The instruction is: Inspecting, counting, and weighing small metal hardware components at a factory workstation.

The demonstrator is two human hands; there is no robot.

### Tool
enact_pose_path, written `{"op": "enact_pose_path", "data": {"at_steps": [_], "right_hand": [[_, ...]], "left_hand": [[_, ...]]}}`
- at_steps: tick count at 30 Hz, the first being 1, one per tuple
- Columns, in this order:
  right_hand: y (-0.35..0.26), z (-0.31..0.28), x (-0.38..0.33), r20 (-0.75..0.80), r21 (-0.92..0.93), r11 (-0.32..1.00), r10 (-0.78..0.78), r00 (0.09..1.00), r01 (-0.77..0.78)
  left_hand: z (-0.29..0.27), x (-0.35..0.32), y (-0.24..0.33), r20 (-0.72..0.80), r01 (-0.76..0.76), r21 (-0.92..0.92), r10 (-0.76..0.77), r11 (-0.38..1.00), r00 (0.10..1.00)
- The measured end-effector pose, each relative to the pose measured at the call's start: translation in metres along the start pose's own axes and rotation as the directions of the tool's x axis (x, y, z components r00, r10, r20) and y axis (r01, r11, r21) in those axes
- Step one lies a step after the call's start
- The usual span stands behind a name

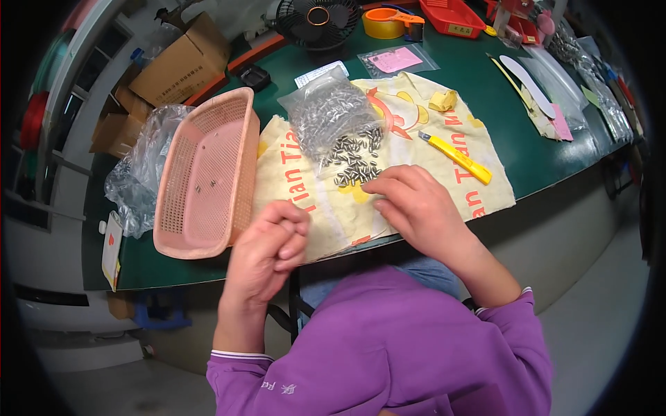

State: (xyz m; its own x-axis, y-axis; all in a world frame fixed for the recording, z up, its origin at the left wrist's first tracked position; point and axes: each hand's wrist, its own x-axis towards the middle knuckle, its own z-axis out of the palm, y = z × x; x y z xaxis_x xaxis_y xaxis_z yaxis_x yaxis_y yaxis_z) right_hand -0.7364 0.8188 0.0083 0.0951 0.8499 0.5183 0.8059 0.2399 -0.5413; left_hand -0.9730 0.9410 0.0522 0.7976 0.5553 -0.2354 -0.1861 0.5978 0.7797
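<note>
Head view: the right hand (422,211) is by the metal bits (356,168) on the cloth (444,145), fingers a bit apart. Near the basket (244,154), the left hand (267,244) is curled up (I can't tell if it's empty).

The camera sits on the person's head, looking down and forward. The purple cloth top (388,340) is nearest. Just past it are the bare left hand (269,244) and bare right hand (417,208), then the flat green table (466,66), its edges bent by the wide lens.
</note>
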Motion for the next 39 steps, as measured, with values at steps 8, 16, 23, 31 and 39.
{"op": "enact_pose_path", "data": {"at_steps": [8, 16, 23, 31, 39], "right_hand": [[0.017, -0.017, -0.028, 0.179, 0.016, 0.998, -0.069, 0.981, 0.067], [0.018, -0.029, -0.028, 0.308, 0.098, 0.995, -0.059, 0.95, 0.03], [0.01, -0.033, -0.005, 0.27, 0.184, 0.982, -0.005, 0.963, -0.046], [0.015, 0.013, 0.024, 0.114, -0.105, 0.986, 0.138, 0.984, -0.126], [0.012, 0.011, 0.023, 0.064, -0.054, 0.993, 0.112, 0.992, -0.109]], "left_hand": [[-0.067, 0.018, 0.104, 0.082, 0.23, 0.933, 0.788, -0.276, 0.61], [-0.01, 0.01, 0.026, 0.454, -0.302, 0.886, 0.532, -0.351, 0.715], [-0.013, 0.003, -0.04, 0.529, -0.498, 0.814, 0.028, -0.299, 0.848], [-0.014, -0.016, -0.023, 0.489, -0.493, 0.87, 0.112, 0.012, 0.865], [0.008, 0.037, -0.019, 0.283, -0.307, 0.951, 0.313, 0.029, 0.907]]}}
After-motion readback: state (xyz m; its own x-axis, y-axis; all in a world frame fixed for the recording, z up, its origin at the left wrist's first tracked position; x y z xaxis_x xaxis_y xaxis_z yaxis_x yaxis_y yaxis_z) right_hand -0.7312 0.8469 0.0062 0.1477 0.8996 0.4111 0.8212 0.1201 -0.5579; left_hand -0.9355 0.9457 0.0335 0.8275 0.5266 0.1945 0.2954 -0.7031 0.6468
